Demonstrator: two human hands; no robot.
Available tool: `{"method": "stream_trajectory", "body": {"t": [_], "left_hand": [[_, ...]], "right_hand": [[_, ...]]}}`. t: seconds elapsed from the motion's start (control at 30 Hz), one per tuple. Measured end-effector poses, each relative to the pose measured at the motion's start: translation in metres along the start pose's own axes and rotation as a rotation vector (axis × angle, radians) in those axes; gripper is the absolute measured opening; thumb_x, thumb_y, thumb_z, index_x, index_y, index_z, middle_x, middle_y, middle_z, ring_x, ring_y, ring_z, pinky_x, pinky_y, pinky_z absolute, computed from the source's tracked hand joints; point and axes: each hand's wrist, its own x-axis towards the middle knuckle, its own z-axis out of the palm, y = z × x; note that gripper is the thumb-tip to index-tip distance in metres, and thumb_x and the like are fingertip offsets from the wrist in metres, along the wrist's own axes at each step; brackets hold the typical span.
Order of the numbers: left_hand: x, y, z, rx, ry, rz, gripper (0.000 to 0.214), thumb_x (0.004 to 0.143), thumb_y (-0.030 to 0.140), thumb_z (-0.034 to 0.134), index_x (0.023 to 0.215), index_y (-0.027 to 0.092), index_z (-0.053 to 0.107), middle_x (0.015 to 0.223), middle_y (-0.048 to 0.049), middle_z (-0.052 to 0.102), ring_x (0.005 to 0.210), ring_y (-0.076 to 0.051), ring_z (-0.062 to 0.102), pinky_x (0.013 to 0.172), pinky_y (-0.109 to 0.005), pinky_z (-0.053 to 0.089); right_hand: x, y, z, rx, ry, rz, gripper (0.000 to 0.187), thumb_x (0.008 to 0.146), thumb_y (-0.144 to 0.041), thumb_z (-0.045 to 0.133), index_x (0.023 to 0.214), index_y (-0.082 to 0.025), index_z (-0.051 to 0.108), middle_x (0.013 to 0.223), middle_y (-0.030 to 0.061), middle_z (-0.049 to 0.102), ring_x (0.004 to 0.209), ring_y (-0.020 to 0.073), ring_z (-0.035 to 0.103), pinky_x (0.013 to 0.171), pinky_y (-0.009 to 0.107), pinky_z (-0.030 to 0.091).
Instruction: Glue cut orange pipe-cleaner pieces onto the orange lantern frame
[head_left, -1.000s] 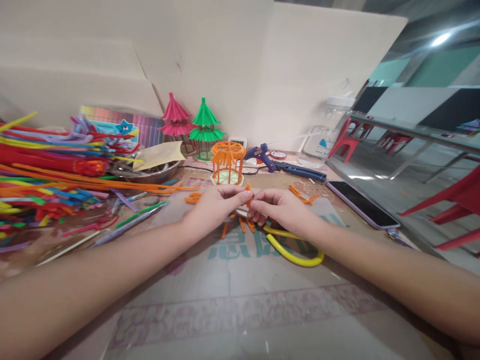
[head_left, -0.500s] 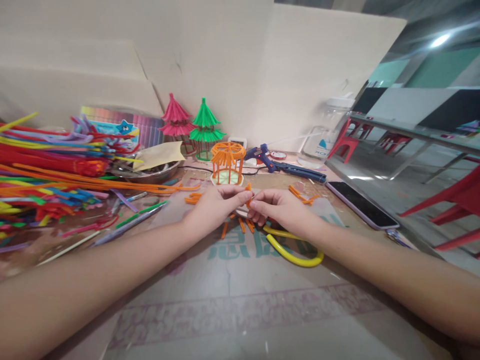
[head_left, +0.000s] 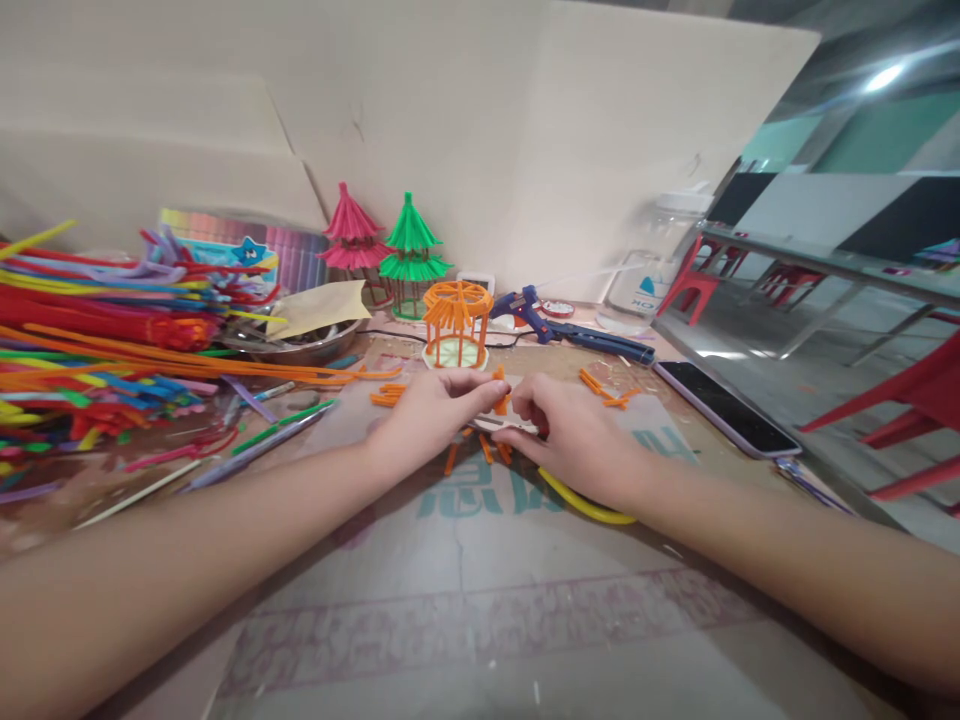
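My left hand [head_left: 450, 405] is closed, its thumb and index finger pinching a short orange pipe cleaner piece [head_left: 501, 392] that stands upright. Below the fingertips is a pale round disc [head_left: 510, 424], partly hidden by both hands. My right hand [head_left: 574, 435] has its thumb and bent fingers around the disc's right edge. Cut orange pipe cleaner pieces [head_left: 486, 450] lie just in front of the disc. Yellow loop handles [head_left: 589, 498] lie partly under my right hand. Behind my hands stands an orange pipe cleaner pavilion [head_left: 457, 325] on a pale round base.
Pink [head_left: 352, 235] and green pagodas [head_left: 409, 255] stand at the back. A blue glue gun [head_left: 525, 312], a blue-handled tool [head_left: 600, 342], a phone [head_left: 724, 408] and a clear bottle [head_left: 645, 270] are rightward. Pipe cleaner bundles [head_left: 97, 320] and a metal bowl [head_left: 300, 343] fill the left.
My right hand has moved off the orange piece to the disc's right edge, covering more of the yellow handles. My left hand keeps its pinch.
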Motion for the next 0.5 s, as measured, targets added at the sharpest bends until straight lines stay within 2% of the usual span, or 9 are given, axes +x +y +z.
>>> {"method": "stream_trajectory", "body": {"t": [0.13, 0.5], "left_hand": [[-0.0028, 0.0018, 0.0025, 0.019, -0.037, 0.037, 0.031, 0.078, 0.045, 0.066, 0.084, 0.016, 0.074, 0.077, -0.0038, 0.073, 0.071, -0.016, 0.063, 0.065, -0.025, 0.049], [-0.004, 0.0027, 0.0033, 0.034, -0.081, 0.035, 0.025, 0.082, 0.038, 0.062, 0.08, 0.016, 0.074, 0.079, -0.0024, 0.072, 0.07, -0.013, 0.061, 0.066, -0.024, 0.046]], "right_hand": [[0.0003, 0.0001, 0.0017, -0.068, 0.015, -0.006, 0.021, 0.085, -0.034, 0.067, 0.087, -0.022, 0.051, 0.077, 0.0013, 0.06, 0.064, 0.0156, 0.053, 0.057, 0.027, 0.031], [0.0013, 0.0003, 0.0002, -0.018, 0.008, -0.008, 0.023, 0.087, -0.03, 0.064, 0.081, -0.022, 0.043, 0.073, -0.0005, 0.057, 0.061, 0.0136, 0.049, 0.056, 0.026, 0.031]]}}
